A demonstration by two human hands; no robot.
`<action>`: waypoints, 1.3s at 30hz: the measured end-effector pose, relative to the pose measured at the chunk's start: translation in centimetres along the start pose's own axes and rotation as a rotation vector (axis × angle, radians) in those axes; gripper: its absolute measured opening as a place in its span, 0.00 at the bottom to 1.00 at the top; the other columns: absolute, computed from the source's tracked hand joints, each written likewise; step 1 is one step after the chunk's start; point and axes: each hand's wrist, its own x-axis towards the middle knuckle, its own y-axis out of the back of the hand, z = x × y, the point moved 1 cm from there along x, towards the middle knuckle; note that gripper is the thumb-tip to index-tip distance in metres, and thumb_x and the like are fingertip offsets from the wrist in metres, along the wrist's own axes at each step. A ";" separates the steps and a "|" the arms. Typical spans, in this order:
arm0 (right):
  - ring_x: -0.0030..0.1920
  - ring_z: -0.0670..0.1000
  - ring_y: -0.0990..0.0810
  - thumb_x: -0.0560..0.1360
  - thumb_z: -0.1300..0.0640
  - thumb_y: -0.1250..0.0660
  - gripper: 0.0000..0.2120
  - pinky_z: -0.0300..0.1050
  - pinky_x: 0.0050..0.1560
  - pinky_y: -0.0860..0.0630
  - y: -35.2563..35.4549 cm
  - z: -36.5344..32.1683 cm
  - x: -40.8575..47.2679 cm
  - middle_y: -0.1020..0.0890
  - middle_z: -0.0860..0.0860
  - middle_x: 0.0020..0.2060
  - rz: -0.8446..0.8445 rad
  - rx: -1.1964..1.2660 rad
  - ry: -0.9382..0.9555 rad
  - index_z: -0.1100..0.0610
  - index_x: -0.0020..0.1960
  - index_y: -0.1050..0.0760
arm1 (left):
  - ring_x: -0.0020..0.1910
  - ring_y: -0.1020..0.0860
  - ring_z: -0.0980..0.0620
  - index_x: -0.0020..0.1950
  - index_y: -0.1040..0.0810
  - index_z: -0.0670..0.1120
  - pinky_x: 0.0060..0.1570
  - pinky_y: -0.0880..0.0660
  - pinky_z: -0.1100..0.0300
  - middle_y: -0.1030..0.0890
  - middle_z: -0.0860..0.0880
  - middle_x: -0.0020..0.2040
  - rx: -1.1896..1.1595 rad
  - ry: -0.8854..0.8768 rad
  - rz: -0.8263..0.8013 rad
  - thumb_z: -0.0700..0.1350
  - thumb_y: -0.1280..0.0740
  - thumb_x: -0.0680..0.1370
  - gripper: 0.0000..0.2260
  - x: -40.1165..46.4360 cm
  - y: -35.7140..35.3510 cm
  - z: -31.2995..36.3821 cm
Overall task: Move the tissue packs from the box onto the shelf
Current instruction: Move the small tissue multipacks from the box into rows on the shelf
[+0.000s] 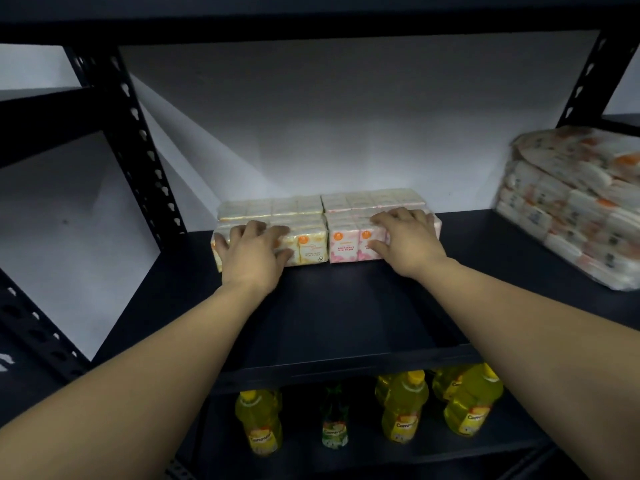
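Observation:
Two front tissue packs stand side by side on the dark shelf [346,306], with two more packs [273,206] [374,199] behind them against the white wall. The left front one is a yellow-white tissue pack [308,249]; my left hand [252,252] lies over its top and front, fingers curled around it. The right front one is a pink tissue pack [346,247] labelled rose scented; my right hand [405,240] grips its top and front edge. Both packs rest on the shelf. The box is out of view.
A large stack of wrapped tissue bundles [571,206] fills the shelf's right end. Black perforated uprights [138,140] [585,77] frame the bay. On the lower shelf stand yellow bottles [401,407] and a green bottle [334,424]. A shelf board runs overhead.

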 end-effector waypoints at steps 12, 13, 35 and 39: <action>0.77 0.56 0.37 0.78 0.34 0.38 0.34 0.58 0.74 0.34 1.6 -3.2 -10.9 0.32 0.52 0.77 -0.014 0.119 0.004 0.48 0.79 0.36 | 0.75 0.34 0.46 0.76 0.31 0.53 0.77 0.44 0.41 0.29 0.47 0.74 -0.112 -0.169 -0.121 0.64 0.37 0.78 0.29 -8.6 2.6 3.2; 0.77 0.55 0.38 0.78 0.33 0.39 0.34 0.58 0.74 0.35 1.4 -3.3 -12.3 0.33 0.52 0.77 -0.024 0.120 -0.002 0.48 0.79 0.36 | 0.75 0.35 0.46 0.77 0.31 0.54 0.77 0.44 0.41 0.29 0.48 0.75 -0.109 -0.168 -0.133 0.65 0.38 0.78 0.29 -9.9 2.5 3.5; 0.70 0.54 0.29 0.78 0.38 0.34 0.30 0.55 0.67 0.27 -10.5 4.9 -36.0 0.24 0.51 0.69 -0.201 0.317 0.082 0.55 0.73 0.27 | 0.71 0.31 0.46 0.77 0.31 0.50 0.69 0.31 0.47 0.27 0.49 0.71 -0.165 -0.052 -0.392 0.62 0.37 0.80 0.29 -35.6 -6.5 7.5; 0.70 0.54 0.30 0.78 0.37 0.33 0.33 0.51 0.68 0.28 -16.3 6.3 -39.6 0.24 0.50 0.69 -0.403 0.342 0.000 0.54 0.76 0.30 | 0.69 0.30 0.47 0.78 0.32 0.50 0.67 0.29 0.50 0.26 0.50 0.69 -0.233 -0.047 -0.566 0.61 0.35 0.80 0.29 -39.8 -12.0 5.6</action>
